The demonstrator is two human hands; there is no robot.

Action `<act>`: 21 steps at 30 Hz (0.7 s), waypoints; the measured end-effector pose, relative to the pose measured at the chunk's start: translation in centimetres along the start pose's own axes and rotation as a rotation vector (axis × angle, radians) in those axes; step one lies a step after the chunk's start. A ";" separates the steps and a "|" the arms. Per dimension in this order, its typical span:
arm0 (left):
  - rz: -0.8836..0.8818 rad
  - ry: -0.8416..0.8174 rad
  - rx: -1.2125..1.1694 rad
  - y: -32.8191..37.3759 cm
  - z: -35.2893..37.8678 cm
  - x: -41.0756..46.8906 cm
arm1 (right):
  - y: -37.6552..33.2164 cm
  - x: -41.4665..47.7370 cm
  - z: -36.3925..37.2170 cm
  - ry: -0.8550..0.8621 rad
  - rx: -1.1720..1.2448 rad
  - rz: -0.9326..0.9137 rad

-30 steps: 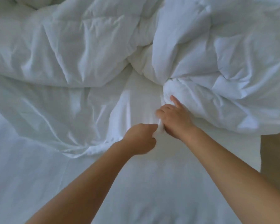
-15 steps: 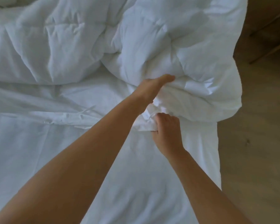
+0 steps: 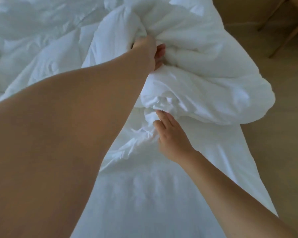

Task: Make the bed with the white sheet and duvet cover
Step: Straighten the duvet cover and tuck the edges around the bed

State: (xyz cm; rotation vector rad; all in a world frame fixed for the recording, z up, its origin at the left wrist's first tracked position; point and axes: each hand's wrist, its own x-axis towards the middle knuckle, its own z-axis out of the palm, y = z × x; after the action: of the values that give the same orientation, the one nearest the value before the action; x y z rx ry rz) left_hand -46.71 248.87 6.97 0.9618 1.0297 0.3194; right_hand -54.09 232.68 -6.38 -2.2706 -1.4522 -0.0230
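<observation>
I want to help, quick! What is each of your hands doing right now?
Left hand: closed, gripping the duvet.
Right hand: open, fingers straight, touching the bunched fabric.

1. Duvet (image 3: 205, 66) bunched on sheet (image 3: 153, 194), far side, overhanging right.
2. Floor (image 3: 282, 134) right of sheet; furniture legs (image 3: 284, 30) far right.
3. Left hand (image 3: 148, 48) grips duvet folds, behind right hand (image 3: 172, 134), which touches duvet's near edge.
</observation>
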 end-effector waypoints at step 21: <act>-0.055 -0.063 0.096 -9.6 -3.0 -2.9 | -1.6 -2.9 -3.5 0.541 1.348 1.408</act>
State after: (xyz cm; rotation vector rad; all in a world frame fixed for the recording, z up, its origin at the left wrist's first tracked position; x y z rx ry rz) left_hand -52.60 243.17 0.51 1.0213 1.0192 0.1947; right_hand -56.05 229.47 -3.35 -1.3758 0.5581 0.5264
